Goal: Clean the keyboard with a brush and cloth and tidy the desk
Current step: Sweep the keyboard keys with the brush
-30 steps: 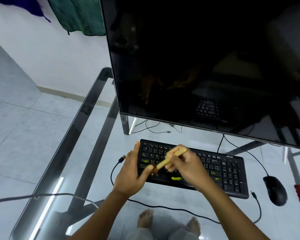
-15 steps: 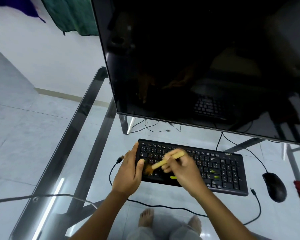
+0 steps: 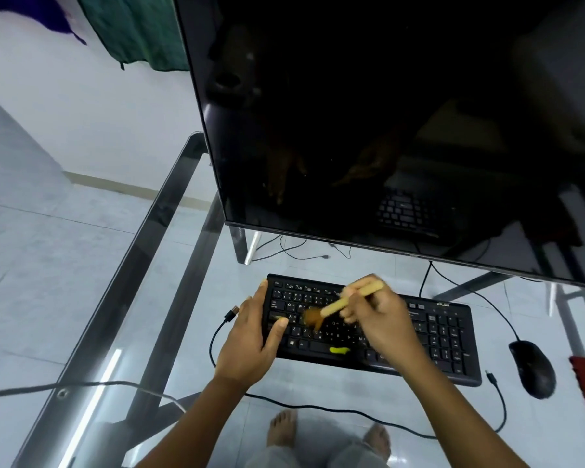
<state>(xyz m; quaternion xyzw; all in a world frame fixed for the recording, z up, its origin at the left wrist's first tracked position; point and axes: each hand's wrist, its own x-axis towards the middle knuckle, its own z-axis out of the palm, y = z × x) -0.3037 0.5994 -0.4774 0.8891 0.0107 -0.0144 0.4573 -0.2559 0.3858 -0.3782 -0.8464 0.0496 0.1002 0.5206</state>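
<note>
A big dark monitor [image 3: 402, 123] stands at the far side of the glass surface [image 3: 169, 265]. The keyboard [image 3: 446, 339] lies near it. The left hand [image 3: 250, 342], fingers spread, presses its left end. The right hand [image 3: 382, 322] pinches the brush [image 3: 348, 300], bristles on the keys.

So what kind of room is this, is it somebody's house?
Probably a computer desk in a home. A big dark screen stands on a glass table with a keyboard and mouse, clothes hang on the wall, and the person's feet are bare.
</note>
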